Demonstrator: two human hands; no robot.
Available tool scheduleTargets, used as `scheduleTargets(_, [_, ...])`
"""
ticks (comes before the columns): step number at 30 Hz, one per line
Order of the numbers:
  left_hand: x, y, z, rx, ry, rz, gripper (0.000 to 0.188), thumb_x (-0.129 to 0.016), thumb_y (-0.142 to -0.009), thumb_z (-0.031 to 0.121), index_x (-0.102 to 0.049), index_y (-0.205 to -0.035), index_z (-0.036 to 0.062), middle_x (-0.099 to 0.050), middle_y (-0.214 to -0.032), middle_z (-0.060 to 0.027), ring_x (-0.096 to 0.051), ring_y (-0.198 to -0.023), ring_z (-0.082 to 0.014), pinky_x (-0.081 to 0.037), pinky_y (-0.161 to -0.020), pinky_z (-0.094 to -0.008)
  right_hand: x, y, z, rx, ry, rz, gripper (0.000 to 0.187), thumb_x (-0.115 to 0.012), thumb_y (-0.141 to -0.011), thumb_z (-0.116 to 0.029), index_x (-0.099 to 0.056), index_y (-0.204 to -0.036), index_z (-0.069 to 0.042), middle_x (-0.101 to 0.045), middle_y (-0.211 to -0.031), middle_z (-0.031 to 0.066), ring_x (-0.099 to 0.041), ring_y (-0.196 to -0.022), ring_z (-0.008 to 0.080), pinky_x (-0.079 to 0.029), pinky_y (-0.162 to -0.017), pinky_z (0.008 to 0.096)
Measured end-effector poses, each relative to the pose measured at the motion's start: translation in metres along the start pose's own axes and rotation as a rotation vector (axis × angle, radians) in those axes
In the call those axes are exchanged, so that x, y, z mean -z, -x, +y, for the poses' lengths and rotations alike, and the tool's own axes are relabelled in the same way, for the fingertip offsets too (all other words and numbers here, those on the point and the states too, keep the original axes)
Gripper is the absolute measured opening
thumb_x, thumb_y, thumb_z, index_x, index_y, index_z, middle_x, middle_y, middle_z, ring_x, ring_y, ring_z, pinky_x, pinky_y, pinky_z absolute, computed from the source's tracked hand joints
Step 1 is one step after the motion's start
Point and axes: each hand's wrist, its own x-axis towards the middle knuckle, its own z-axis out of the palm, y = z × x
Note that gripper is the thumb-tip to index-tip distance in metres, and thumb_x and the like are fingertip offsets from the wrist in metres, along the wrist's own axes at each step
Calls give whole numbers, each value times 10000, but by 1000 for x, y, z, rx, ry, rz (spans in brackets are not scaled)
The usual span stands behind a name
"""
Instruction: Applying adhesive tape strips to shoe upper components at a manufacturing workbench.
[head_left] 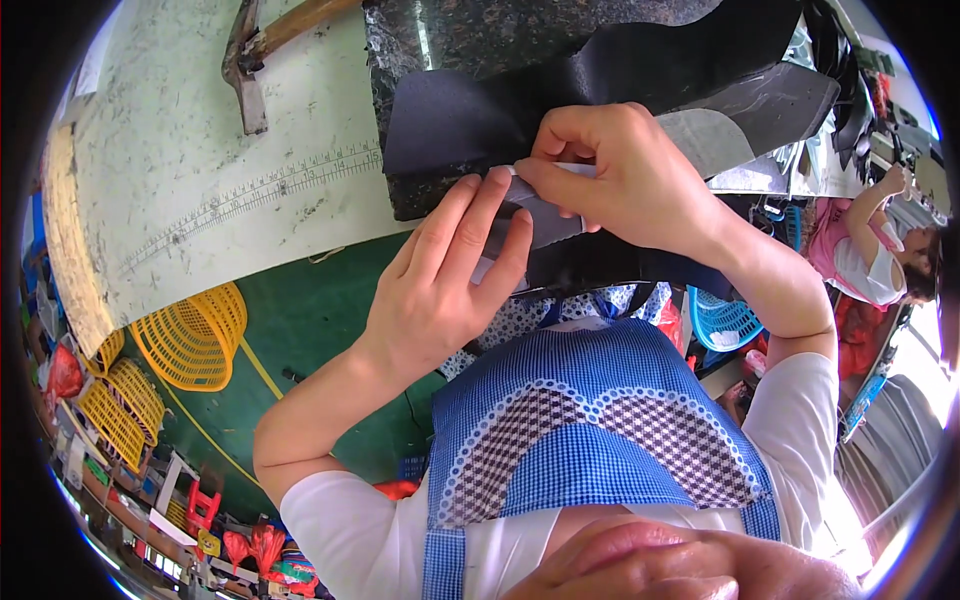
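A long black sheet (450,112), leather-like, lies with a wavy edge across a dark speckled stone slab (480,40). At the slab's near edge, a grey piece of sheet material (552,222) folds down between my hands. My left hand (440,270) rests on it, fingers stretched out and fingertips against the edge. Close by, my right hand (630,175) is closed in a pinch on the grey piece, thumb near my left fingertips. A small white bit shows there; its kind is unclear. Another grey patch (705,138) lies beyond my right wrist.
A hammer (245,70) with a wooden handle lies on the pale worktable (320,120), left of the slab. A ruler scale (270,190) runs along the table. Yellow baskets (190,340) stand lower left, a blue basket (722,318) right. Another person (860,240) works at far right.
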Motion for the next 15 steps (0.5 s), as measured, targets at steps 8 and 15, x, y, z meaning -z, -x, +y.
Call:
scheduleTargets(8, [2, -8, 0, -12, -94, -58, 524, -787, -841, 211, -688, -1325, 35, -655, -1360, -156, -630, -1213, -312, -590, -953, -373, 74, 36, -6, -424, -47, -36, 215, -769, -963, -187, -716, -890, 8, -642, -677, 2, -560, -585, 62, -428, -512, 291])
scheduleTargets(15, [24, -55, 18, 35, -111, -224, 650, -780, -824, 291, -653, -1365, -46, -609, -1358, -149, -587, -1234, -314, -539, -979, -417, 59, 25, 41, 24, 373, 135, 280, -773, -945, -296, -723, -944, -21, -700, -751, 136, -698, -659, 270, -548, -634, 399])
